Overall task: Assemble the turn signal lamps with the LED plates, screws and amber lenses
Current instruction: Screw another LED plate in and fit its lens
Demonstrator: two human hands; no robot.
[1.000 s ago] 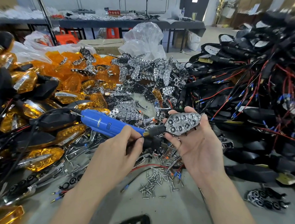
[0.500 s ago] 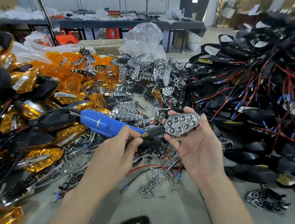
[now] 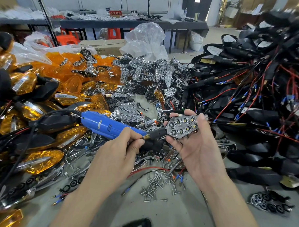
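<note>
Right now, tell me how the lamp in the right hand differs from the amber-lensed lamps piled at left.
The held lamp shows its bare LED plate; the piled lamps wear amber lenses. The held lamp is gripped by the right hand; the piled lamps lie loose. Both have black housings.

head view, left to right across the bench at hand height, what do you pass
finished amber lamps → blue screwdriver → held LED lamp → black wired housings

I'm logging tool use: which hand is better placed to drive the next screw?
Left, most likely. The left hand grips the blue screwdriver, tip at the lamp; the right hand holds that lamp face up.
</note>
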